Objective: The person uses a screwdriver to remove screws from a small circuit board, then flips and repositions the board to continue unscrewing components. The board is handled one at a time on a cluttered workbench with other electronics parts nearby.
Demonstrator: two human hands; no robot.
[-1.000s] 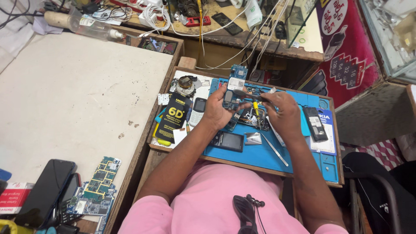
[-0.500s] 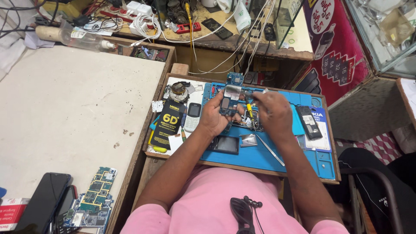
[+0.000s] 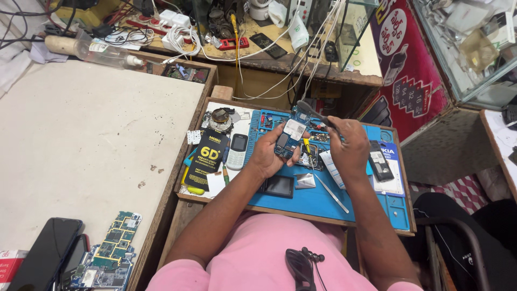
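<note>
Item: small blue phone circuit board with a silver shield (image 3: 288,139). We find it raised above the blue silicone repair mat (image 3: 318,199), tilted toward the camera, held in the left hand (image 3: 269,156). That hand is palm-up, forearm running up from the lower left, and its grip is closed on the board, thumb along the near edge.

Item: thin dark hand tool (image 3: 315,114). We see it pinched in the right hand (image 3: 349,145), whose knuckles face up with the wrist bent down; its grip is clamped on the tool, the dark tip lying just above the board's top edge. Whether the tip touches the board we cannot tell.

Surroundings on the wooden counter (image 3: 221,92): a white keypad phone (image 3: 237,152) and a black-and-yellow flat packet (image 3: 207,160) left of the mat; a small dark display module (image 3: 278,186) below the left hand; metal tweezers (image 3: 331,194) on the mat; a black phone (image 3: 379,160) at the right.
</note>
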